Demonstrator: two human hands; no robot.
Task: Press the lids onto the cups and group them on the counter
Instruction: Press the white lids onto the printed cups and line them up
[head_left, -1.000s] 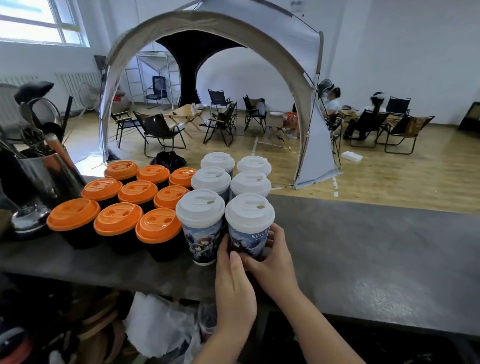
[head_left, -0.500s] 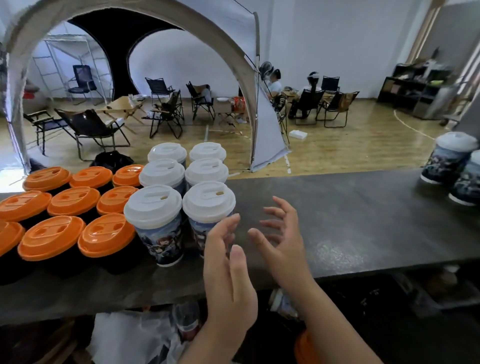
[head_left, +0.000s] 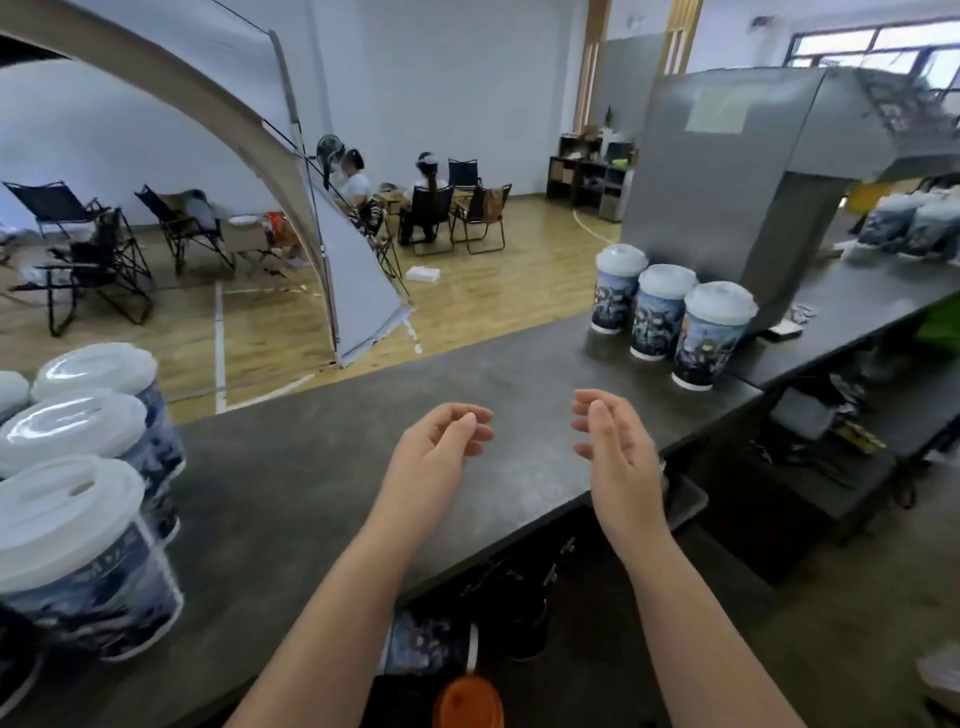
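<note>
We see our left hand (head_left: 439, 441) and right hand (head_left: 615, 447) hovering over the dark counter (head_left: 322, 467), fingers loosely curled and holding nothing. 3 white-lidded printed cups (head_left: 665, 312) stand touching at the far right; more lidded cups (head_left: 72, 493), seemingly 3, crowd the left edge.

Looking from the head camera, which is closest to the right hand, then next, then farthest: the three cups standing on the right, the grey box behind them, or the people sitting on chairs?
From the right hand:
1. Three cups, up and to the right on the counter.
2. Grey box, just behind those cups.
3. Seated people, far across the wooden floor.
</note>
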